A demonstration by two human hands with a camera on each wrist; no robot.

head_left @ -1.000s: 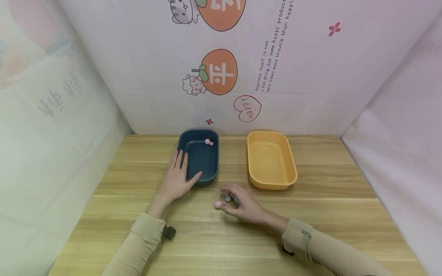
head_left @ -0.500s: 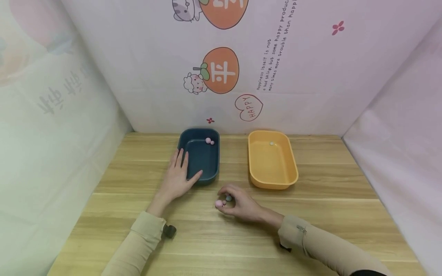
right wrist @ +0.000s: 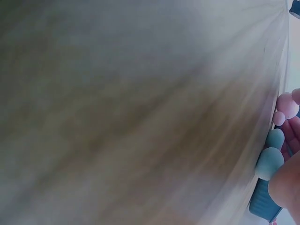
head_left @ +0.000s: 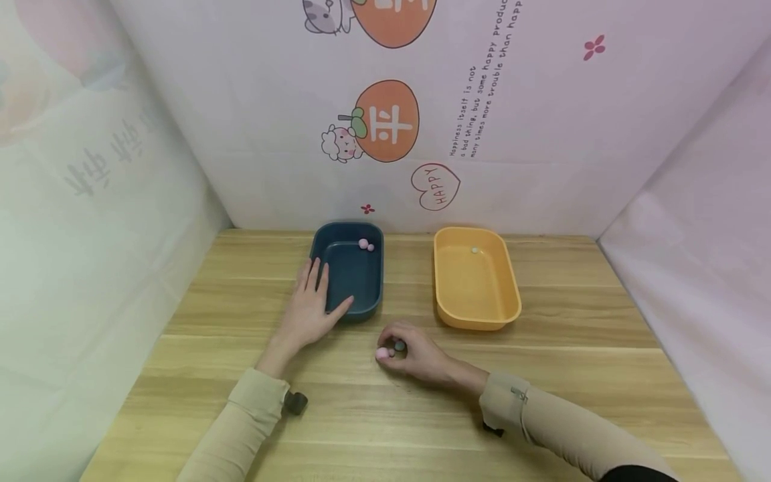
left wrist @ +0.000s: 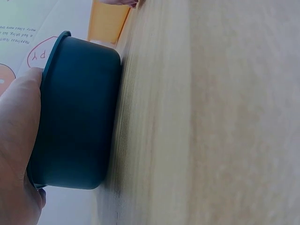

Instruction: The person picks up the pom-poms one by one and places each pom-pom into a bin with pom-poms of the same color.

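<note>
In the head view my left hand (head_left: 307,311) lies with fingers straight and spread over the left and near rim of a dark blue box (head_left: 352,281). The left wrist view shows the thumb against the rim of the same box (left wrist: 79,112). My right hand (head_left: 421,355) is low over the table, its curled index finger and thumb pinching a pink ball (head_left: 382,353). Beside it are a smaller pink ball (right wrist: 279,118) and two blue-green balls (right wrist: 269,163), partly hidden by the right hand in the head view.
Two pink balls (head_left: 363,244) lie at the back of the blue box. A yellow box (head_left: 476,288) stands to its right, with a small pale green ball (head_left: 474,250) inside. Printed cloth (head_left: 512,194) walls the wooden table (head_left: 337,415) at the back and sides.
My right hand has shifted slightly left, and its index finger and thumb have drawn together on the pink ball. The left hand stays on the blue box.
</note>
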